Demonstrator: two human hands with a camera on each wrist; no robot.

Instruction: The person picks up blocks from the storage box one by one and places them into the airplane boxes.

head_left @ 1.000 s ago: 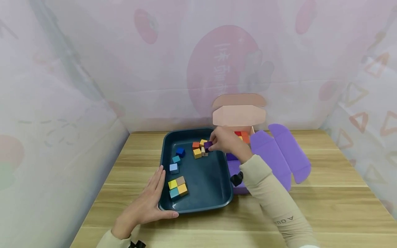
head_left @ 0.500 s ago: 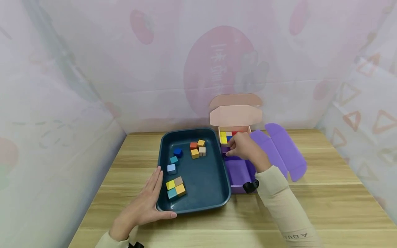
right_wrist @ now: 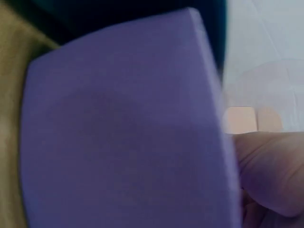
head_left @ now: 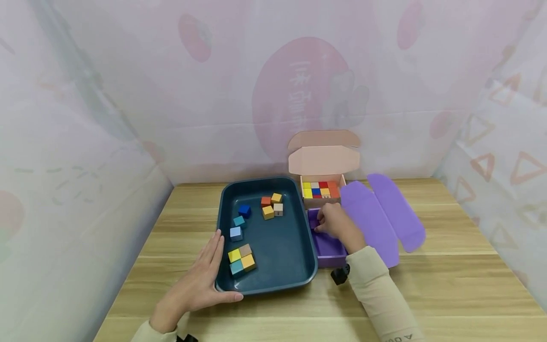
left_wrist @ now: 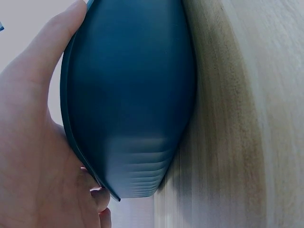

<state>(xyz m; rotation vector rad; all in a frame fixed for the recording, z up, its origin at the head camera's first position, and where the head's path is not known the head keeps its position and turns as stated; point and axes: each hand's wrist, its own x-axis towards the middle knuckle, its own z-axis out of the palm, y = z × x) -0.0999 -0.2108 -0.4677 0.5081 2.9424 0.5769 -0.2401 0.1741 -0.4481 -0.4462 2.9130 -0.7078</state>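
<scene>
My left hand [head_left: 201, 278] rests on the near-left corner of a dark teal tray [head_left: 290, 280], fingers straight along its left side and thumb along the front rim. The left wrist view shows the tray's outer wall [left_wrist: 128, 95] beside that hand. My right hand [head_left: 339, 225] reaches into an open purple box [head_left: 331, 261] right of the tray. Its thumb and fingers pinch a dark purple cube, mostly hidden, near the box's back left. In the right wrist view, the purple box wall [right_wrist: 123, 128] covers much of the picture beside the right hand [right_wrist: 275, 175].
Inside the tray lie a blue cube [head_left: 244, 211], a light blue cube [head_left: 236, 233] and several others in two groups. Behind the purple box stands a pink box [head_left: 324, 159], lid up, holding coloured cubes [head_left: 320, 189]. The purple lid [head_left: 376, 221] spreads right over the wooden table [head_left: 461, 285].
My right hand has carried the purple cube from the tray's back right into the purple box, then slightly nearer me. My left hand stays on the tray.
</scene>
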